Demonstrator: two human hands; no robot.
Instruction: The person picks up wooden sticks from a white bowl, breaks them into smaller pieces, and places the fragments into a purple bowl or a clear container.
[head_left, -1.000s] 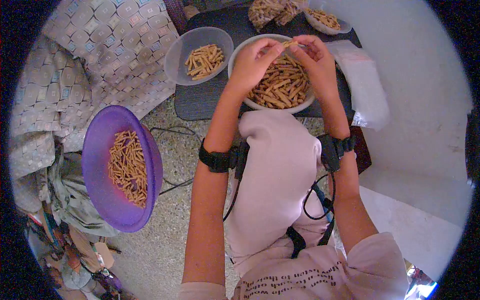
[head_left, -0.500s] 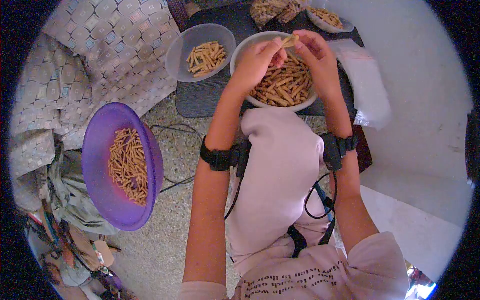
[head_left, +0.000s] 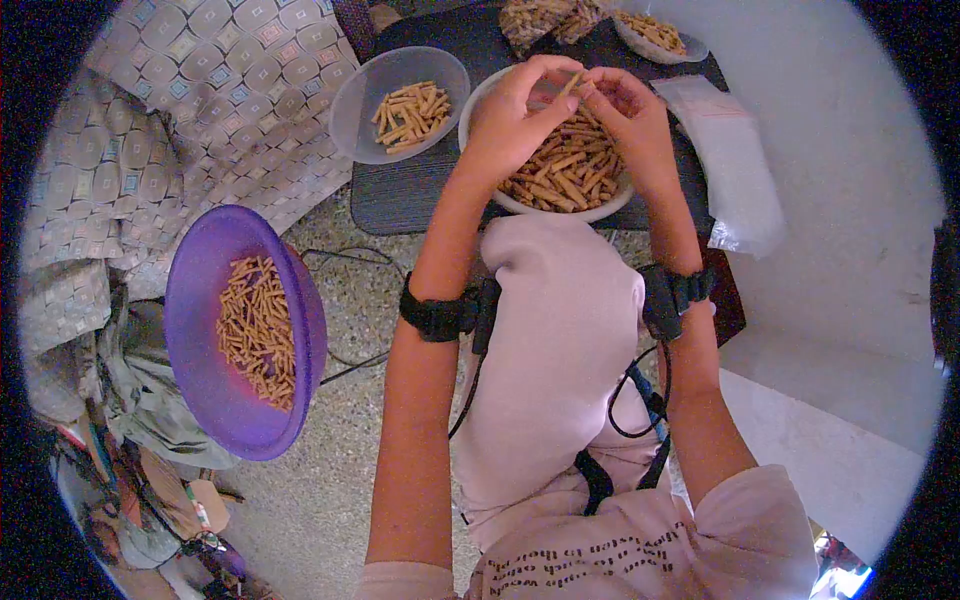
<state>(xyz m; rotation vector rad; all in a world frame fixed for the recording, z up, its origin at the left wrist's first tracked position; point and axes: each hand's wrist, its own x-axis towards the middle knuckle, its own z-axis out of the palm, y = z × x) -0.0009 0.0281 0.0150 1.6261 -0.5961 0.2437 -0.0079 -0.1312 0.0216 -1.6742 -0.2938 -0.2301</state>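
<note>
My left hand (head_left: 515, 115) and my right hand (head_left: 632, 112) meet above a white bowl (head_left: 590, 217) full of brown stick-shaped pieces (head_left: 565, 180). Between their pinched fingertips is one thin, light-brown stick-shaped piece (head_left: 572, 82), tilted upward. Both thumbs and forefingers are close together around it. Their other fingers are curled and partly hidden. To the left of the bowl, a clear plastic bowl (head_left: 345, 118) holds a smaller heap of paler sticks (head_left: 412, 114).
A purple basin (head_left: 195, 370) with many short sticks stands at lower left. On the dark table (head_left: 400, 200) are a bag of brown pieces (head_left: 550, 22), a small clear bowl (head_left: 690, 52) and clear plastic bags (head_left: 735, 160). Cables (head_left: 350, 258) cross the speckled floor.
My left hand has turned, its fingers now arched higher over the bowl. My right fingers have drawn in and lowered slightly. The stick piece between them now stands more upright.
</note>
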